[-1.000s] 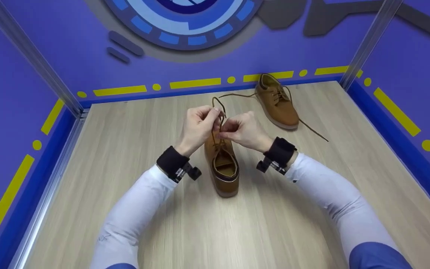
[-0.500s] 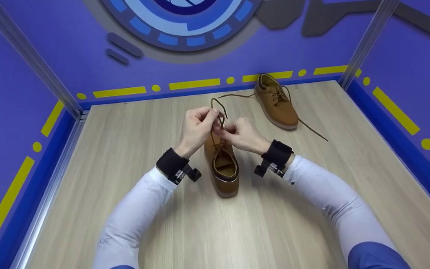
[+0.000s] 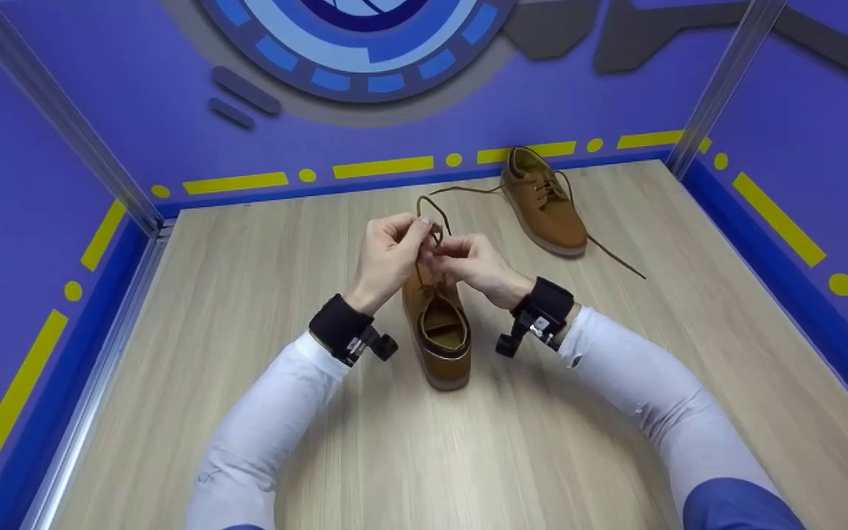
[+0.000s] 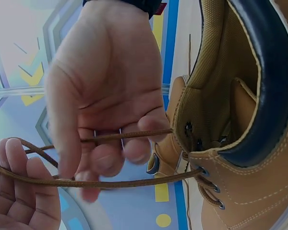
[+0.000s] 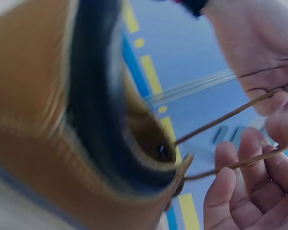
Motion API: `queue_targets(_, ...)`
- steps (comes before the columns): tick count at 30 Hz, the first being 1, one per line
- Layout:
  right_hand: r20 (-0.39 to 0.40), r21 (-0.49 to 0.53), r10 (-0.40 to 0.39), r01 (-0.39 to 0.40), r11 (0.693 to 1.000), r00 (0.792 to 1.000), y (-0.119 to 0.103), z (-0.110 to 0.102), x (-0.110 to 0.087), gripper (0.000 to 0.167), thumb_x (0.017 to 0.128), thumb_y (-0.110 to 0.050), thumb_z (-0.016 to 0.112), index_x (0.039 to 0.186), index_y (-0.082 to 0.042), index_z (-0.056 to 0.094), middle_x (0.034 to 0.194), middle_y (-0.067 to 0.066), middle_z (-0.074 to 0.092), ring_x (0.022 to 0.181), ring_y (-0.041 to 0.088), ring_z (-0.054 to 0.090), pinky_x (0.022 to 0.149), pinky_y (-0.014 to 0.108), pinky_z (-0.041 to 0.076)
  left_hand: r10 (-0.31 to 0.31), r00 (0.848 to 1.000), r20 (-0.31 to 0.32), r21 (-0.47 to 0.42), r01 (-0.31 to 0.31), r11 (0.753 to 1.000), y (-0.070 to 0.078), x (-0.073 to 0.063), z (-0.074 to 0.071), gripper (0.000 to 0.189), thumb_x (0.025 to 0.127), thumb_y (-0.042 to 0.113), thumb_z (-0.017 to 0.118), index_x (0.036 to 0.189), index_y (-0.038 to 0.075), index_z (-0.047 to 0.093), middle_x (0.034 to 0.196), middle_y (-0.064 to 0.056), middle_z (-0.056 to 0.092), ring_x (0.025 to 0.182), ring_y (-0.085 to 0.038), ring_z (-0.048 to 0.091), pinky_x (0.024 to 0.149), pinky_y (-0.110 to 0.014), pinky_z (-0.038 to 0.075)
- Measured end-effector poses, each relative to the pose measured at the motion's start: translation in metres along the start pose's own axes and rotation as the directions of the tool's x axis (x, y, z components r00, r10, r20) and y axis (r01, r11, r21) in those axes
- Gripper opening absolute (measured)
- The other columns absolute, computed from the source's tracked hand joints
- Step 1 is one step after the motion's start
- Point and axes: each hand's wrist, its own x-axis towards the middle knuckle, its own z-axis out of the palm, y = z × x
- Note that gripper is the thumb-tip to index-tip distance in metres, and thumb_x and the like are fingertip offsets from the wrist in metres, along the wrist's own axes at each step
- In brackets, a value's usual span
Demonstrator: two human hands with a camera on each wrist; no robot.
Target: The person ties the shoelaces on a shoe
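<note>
A tan lace-up shoe (image 3: 447,370) stands on the table, heel toward me. Above its front, my left hand (image 3: 392,254) pinches the brown shoelace (image 4: 134,183), part of which arches up over the fingers. Close beside it, my right hand (image 3: 481,269) holds lace between thumb and index finger. Two lace strands run taut from the eyelets to the hands in the left wrist view. There the right hand (image 4: 110,81) shows its palm, while only fingertips of the left hand (image 4: 26,191) appear. The right wrist view shows the dark padded collar (image 5: 98,105) close up, blurred.
A matching tan shoe (image 3: 548,210) lies at the back right, its laces trailing to both sides. Blue printed walls (image 3: 306,140) enclose the wood-grain table (image 3: 232,324) at the back and sides. Each wrist wears a black camera band.
My right hand has come slightly down and in, closer to the left fingers. The lace above the hands now shows a looser arch hanging to the right. My left hand stays nearly still.
</note>
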Motion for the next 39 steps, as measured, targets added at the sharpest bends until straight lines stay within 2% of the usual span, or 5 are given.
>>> queue_targets(8, 0.001, 0.328, 0.032, -0.031, 0.944, 0.999, -0.008, 0.001, 0.001, 0.022, 0.104, -0.029, 0.053, 0.105, -0.015, 0.07, 0.096, 0.0, 0.072, 0.09, 0.015, 0.066, 0.076, 0.03, 0.05, -0.032, 0.999, -0.012, -0.042, 0.032, 0.999, -0.006, -0.005, 0.001, 0.024, 0.104, 0.006, 0.061, 0.088, -0.005, 0.074, 0.069, -0.007, 0.069, 0.06, -0.014, 0.062, 0.057, -0.024, 0.054)
queue_targets(16, -0.175, 0.407, -0.01, 0.082, 0.91, 0.984, -0.013, 0.0, 0.003, 0.028, 0.112, -0.023, 0.05, 0.101, -0.014, 0.074, 0.098, 0.001, 0.076, 0.091, 0.016, 0.07, 0.077, 0.03, 0.053, -0.047, 0.996, -0.076, -0.064, 0.042, 0.997, -0.01, -0.008, 0.002, 0.019, 0.103, 0.005, 0.064, 0.097, -0.009, 0.076, 0.082, -0.026, 0.072, 0.064, -0.016, 0.067, 0.059, -0.027, 0.057)
queue_targets(22, -0.26, 0.45, -0.038, 0.156, 0.88, 0.965, -0.019, -0.002, 0.004, 0.032, 0.114, -0.025, 0.044, 0.096, -0.012, 0.067, 0.097, 0.004, 0.078, 0.094, 0.019, 0.074, 0.08, 0.033, 0.057, -0.143, 0.97, -0.194, -0.178, 0.109, 0.978, -0.005, -0.005, 0.002, 0.017, 0.103, 0.006, 0.063, 0.103, -0.005, 0.076, 0.093, -0.014, 0.077, 0.085, -0.017, 0.072, 0.078, -0.033, 0.062)
queue_targets(29, -0.343, 0.469, -0.041, 0.209, 0.858, 0.938, -0.029, -0.002, 0.01, 0.034, 0.115, -0.029, 0.04, 0.094, -0.012, 0.061, 0.091, 0.004, 0.077, 0.088, 0.019, 0.073, 0.079, 0.034, 0.057, -0.265, 0.94, -0.213, -0.45, 0.146, 0.881, 0.007, 0.001, -0.001, 0.023, 0.111, 0.013, 0.052, 0.098, 0.005, 0.069, 0.095, -0.008, 0.074, 0.092, -0.018, 0.074, 0.096, -0.045, 0.06)
queue_targets(39, -0.378, 0.615, -0.021, 0.268, 0.742, 0.926, -0.043, 0.001, 0.015, 0.037, 0.115, -0.031, 0.036, 0.089, -0.013, 0.056, 0.076, 0.002, 0.06, 0.074, 0.018, 0.061, 0.076, 0.032, 0.054, -0.317, 0.926, -0.207, -0.669, 0.102, 0.736, 0.018, 0.01, 0.003, 0.034, 0.115, 0.027, 0.041, 0.093, 0.009, 0.06, 0.079, -0.001, 0.058, 0.074, -0.015, 0.061, 0.078, -0.031, 0.06)
